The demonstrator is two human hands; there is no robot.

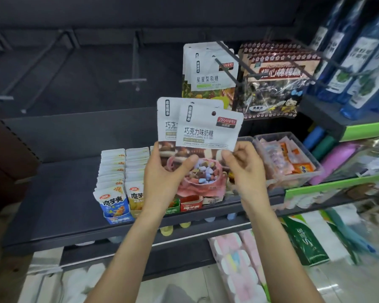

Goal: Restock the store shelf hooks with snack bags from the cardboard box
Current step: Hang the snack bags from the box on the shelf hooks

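My left hand (164,182) grips a small stack of white chocolate milk candy bags (197,136) from the lower left, thumb across the pink picture on the front bag. My right hand (243,169) pinches the front bag's lower right edge. The bags are upright in front of the dark shelf back. Above and behind them hang white star gummy bags (208,71) on a hook (225,68), with dark plum lollipop bags (274,82) beside them. Bare hooks (136,62) stick out from the back panel to the left. The cardboard box is not in view.
Rows of small snack packets (116,182) stand on the dark shelf (59,204) under my hands. A clear bin of pink and orange sachets (289,162) sits at the right. Blue bottles (359,62) fill the upper right shelf. Tissue packs (234,259) lie below.
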